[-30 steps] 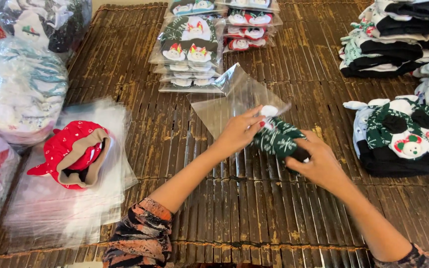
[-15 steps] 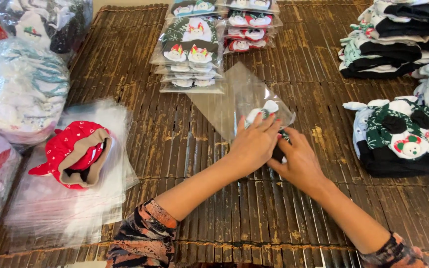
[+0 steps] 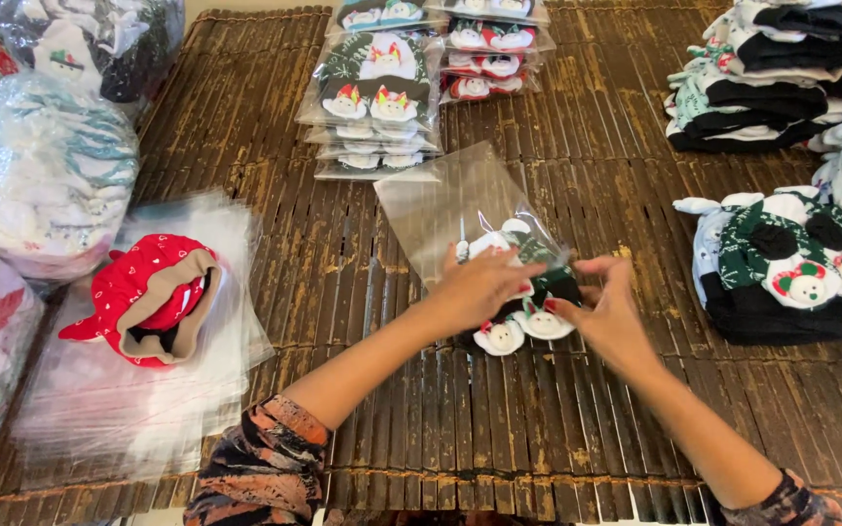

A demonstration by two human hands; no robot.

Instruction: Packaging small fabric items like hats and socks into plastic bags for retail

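The left hand [image 3: 484, 287] lies flat, its grip loosely closed over the top of a green-and-white hat [image 3: 523, 292] and pressing it down at the mouth of a clear bag [image 3: 450, 205]. The right hand [image 3: 611, 317] pinches the hat's near edge between thumb and fingertips, beside the small bear faces that poke out toward the person. The hat lies on the slatted surface [image 3: 577, 419] in the middle, partly inside the bag, its far end under the plastic and its near end outside.

To do this well, I judge the hat should be kept squashed flat under the left palm while the right hand feeds the edge in evenly, so the thin plastic neither bunches nor tears. The bag mouth needs to lie open and flat on the slats; how wide it gapes cannot be told.

Further out, packed hats [image 3: 377, 102] are stacked beyond the bag, unpacked hats [image 3: 786, 268] are piled to the right, and a red hat [image 3: 148, 297] rests on spare bags [image 3: 129, 409] to the left.
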